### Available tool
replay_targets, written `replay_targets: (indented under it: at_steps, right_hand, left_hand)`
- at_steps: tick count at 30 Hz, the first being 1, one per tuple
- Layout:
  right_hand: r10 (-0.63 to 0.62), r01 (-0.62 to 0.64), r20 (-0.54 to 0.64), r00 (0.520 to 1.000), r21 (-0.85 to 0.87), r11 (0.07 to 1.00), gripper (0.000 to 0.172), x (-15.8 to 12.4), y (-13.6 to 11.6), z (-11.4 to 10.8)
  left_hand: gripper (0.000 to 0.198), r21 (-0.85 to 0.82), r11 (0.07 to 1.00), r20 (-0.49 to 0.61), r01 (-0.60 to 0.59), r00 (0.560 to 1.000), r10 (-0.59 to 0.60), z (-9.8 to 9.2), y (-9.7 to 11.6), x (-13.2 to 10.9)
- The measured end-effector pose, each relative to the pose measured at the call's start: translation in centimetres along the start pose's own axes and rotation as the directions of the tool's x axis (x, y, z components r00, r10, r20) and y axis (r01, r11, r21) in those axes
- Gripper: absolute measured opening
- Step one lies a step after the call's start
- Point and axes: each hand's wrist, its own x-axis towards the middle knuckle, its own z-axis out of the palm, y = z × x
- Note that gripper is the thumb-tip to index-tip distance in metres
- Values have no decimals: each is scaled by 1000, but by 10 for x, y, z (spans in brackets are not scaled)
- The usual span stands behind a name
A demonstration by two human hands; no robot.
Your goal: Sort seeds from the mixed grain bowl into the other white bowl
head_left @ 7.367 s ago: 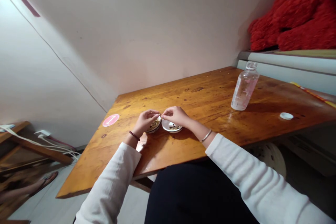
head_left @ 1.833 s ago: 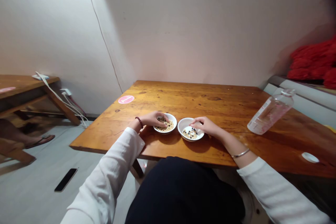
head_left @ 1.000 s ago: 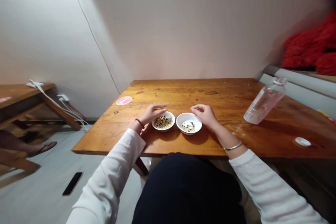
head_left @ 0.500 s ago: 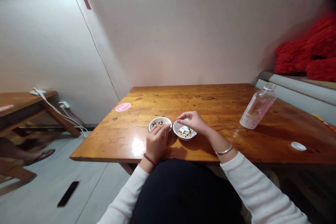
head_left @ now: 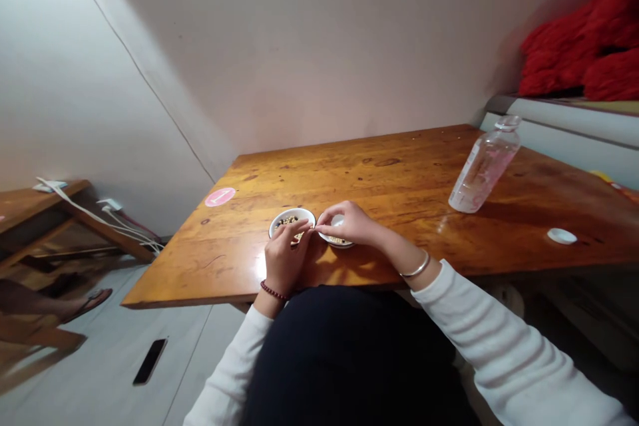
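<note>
Two small white bowls stand side by side at the table's near side. The left bowl (head_left: 273,218) contains small yellowish and black pieces that look like beads or beans. My left hand (head_left: 285,253) is in front of and partly over it, with thumb and fingertips pinched. Over the right bowl (head_left: 341,245) lies my right hand (head_left: 349,223), covering most of it; a few yellowish pieces show below the fingers. Its fingers are pinched too, and the tips of both hands meet between the bowls. Whatever is in those pinches is too small to make out.
A clear plastic bottle (head_left: 484,166) stands uncapped on the wooden table (head_left: 399,176), with a white cap (head_left: 562,235) nearer me. A round pink sticker (head_left: 219,197) is at left. A phone (head_left: 150,361) lies on the floor; another person's foot (head_left: 87,305) shows beside a bench.
My right hand has moved left from above its bowl to meet my left fingertips between the bowls. The camera view has tilted and shifted slightly.
</note>
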Motion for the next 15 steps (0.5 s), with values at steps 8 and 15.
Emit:
replay_targets:
  at_steps: [8, 15]
  right_hand:
    - [6, -6, 49, 999, 8, 1000, 22, -1, -3, -4]
    - [-12, 10, 97, 995, 23, 1000, 24, -1, -2, -8]
  left_hand:
    - [23, 44, 988, -64, -148, 987, 150, 3, -1, 2]
    - [17, 54, 964, -118, -259, 957, 264, 4, -1, 4]
